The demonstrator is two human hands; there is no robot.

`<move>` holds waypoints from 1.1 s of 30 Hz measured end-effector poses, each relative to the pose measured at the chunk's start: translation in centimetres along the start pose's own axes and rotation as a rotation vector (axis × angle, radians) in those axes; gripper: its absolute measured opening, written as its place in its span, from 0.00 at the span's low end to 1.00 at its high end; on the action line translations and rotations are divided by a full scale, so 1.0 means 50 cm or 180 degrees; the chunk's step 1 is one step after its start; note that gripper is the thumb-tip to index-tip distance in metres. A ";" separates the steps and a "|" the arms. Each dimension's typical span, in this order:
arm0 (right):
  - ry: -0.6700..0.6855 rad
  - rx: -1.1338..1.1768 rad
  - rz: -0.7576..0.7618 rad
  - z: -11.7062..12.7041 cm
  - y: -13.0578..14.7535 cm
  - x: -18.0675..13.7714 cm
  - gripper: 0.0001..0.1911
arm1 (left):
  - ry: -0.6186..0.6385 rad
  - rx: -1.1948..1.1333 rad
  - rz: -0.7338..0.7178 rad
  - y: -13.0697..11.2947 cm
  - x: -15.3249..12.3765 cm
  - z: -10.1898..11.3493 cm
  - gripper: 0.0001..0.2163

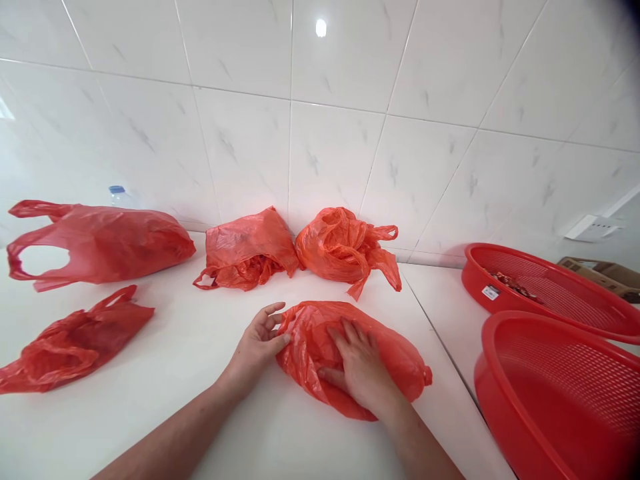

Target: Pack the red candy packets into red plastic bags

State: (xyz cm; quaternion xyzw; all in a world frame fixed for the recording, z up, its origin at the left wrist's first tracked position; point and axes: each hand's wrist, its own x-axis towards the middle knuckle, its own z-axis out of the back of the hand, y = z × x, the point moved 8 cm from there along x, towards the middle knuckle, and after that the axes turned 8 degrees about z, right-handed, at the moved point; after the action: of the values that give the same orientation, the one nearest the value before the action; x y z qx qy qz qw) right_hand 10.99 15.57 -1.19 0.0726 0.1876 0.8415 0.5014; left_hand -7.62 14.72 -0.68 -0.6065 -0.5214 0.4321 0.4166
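Note:
A red plastic bag [395, 343] lies on its side on the white table, bulging with contents that I cannot make out. At its left end, my left hand [257, 340] has its fingers curled and its thumb against the crumpled edge of the plastic. Spread over the middle of the same bag is my right hand [357, 363], palm down, with its fingers apart and pressing on the film. The bag's right end narrows to a small bunched tip.
Along the tiled wall sit three more red bags: a long one [125, 243], a middle one [250, 247] and a crumpled one [337, 247]. A flatter red bag [85, 340] lies left. Two red baskets [493, 380] stand right, the farther holding small pieces.

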 end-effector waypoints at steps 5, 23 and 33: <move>-0.0189 0.0020 0.0149 0.007 0.007 -0.003 0.38 | -0.0267 -0.0122 0.0039 -0.003 0.003 0.018 0.24; -0.1202 -0.0423 0.0559 0.057 0.083 -0.014 0.18 | -0.0028 0.0275 0.0070 0.016 0.001 -0.012 0.28; 0.0047 0.0093 0.0865 -0.015 0.097 -0.003 0.29 | -0.0197 -0.0204 0.0038 -0.005 -0.011 -0.006 0.18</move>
State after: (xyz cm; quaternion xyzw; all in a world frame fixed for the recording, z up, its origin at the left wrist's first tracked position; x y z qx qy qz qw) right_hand 6.88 13.19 -0.01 0.0984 0.1920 0.8993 0.3803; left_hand -7.44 14.21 -0.32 -0.6089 -0.5441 0.4362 0.3781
